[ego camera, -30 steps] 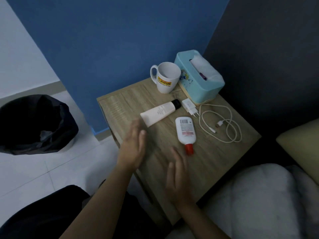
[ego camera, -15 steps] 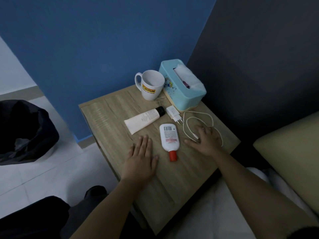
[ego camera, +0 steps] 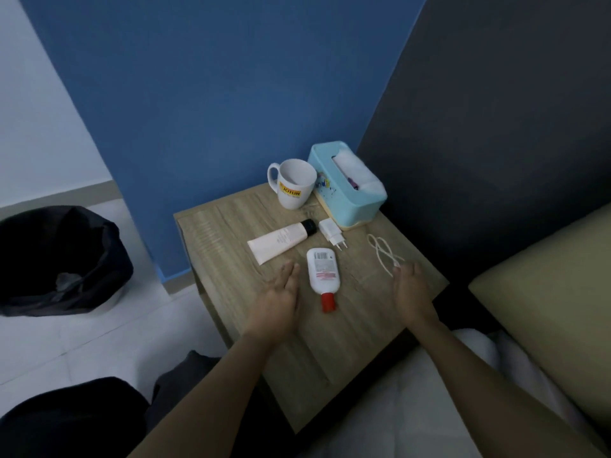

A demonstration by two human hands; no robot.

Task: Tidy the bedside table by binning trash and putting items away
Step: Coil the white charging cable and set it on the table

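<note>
Here, right hand [ego camera: 411, 292] pinches cable [ego camera: 380, 256], left hand [ego camera: 277, 299] flat; tissue box [ego camera: 344, 201] holds tissues [ego camera: 352, 165].

The left hand [ego camera: 277, 294] is held flat, fingers straight. A white cable [ego camera: 381, 251] is pinched in the curled right hand [ego camera: 411, 287].
</note>
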